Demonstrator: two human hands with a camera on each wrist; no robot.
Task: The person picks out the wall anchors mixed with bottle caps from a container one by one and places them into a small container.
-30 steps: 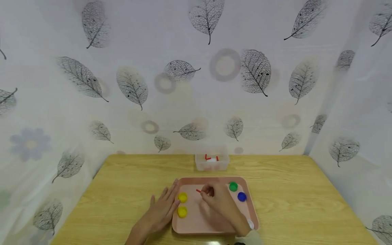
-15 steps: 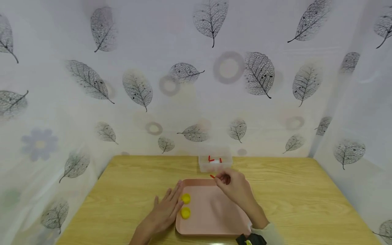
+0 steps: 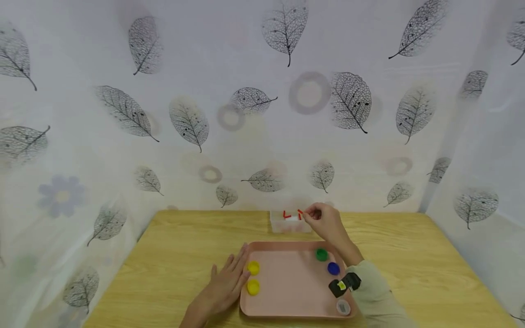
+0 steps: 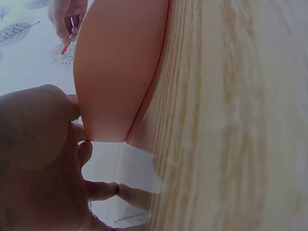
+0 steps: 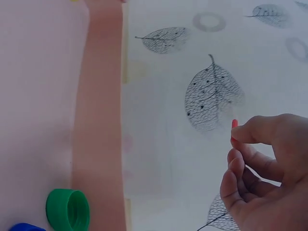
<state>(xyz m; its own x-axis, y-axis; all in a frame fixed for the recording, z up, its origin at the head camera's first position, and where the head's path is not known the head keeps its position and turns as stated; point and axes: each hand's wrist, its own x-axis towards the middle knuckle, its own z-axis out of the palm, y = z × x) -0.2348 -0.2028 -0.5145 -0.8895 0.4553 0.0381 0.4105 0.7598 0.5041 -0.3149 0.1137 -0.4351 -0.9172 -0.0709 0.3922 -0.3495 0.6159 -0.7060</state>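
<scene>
Between thumb and fingertips my right hand [image 3: 326,223] pinches a small red stick [image 5: 234,129], one end of it poking out. In the head view that hand is over the right side of a clear plastic box [image 3: 280,226], where several similar red sticks [image 3: 286,216] and something white lie. My left hand [image 3: 225,283] rests at the left edge of the pink tray [image 3: 293,282], its fingers extended along the rim. The left wrist view has the left fingers [image 4: 101,190] against the tray's outer side.
Two yellow caps [image 3: 253,287] sit at the tray's left. Along its right side are a green cap [image 3: 321,254], a blue cap [image 3: 333,269] and a whitish round piece [image 3: 343,307]. A leaf-patterned curtain [image 3: 246,136] rises behind the wooden table [image 3: 184,246].
My right hand has moved from above the tray, away from me and rightward, to the clear box, still pinching the red stick. The left hand stays at the tray's edge. The head view has shifted slightly.
</scene>
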